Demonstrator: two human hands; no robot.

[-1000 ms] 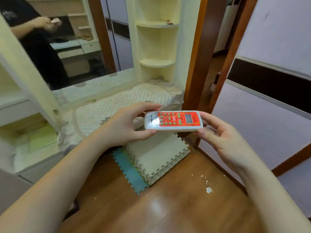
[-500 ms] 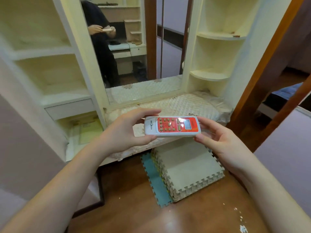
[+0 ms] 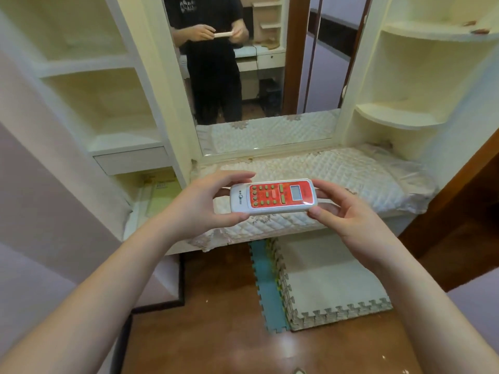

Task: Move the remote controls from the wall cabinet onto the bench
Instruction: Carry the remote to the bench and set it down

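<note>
Cream-painted shelving flanks a tall mirror (image 3: 266,76), and below it runs the low desk (image 3: 351,171) under a quilted white padded cover. Both hands are up in front of it — the left hand (image 3: 205,205) and the right hand (image 3: 348,220) share one white remote control with a red button panel (image 3: 272,197), held level in the air over the desk's front edge. Left fingers (image 3: 237,175) are clamped round its plain end; the right ones pinch the display end. Looks like the carry step, nearly finished. Next — lower it flat onto the quilted top, clear of the front edge, and let go with both hands.
</note>
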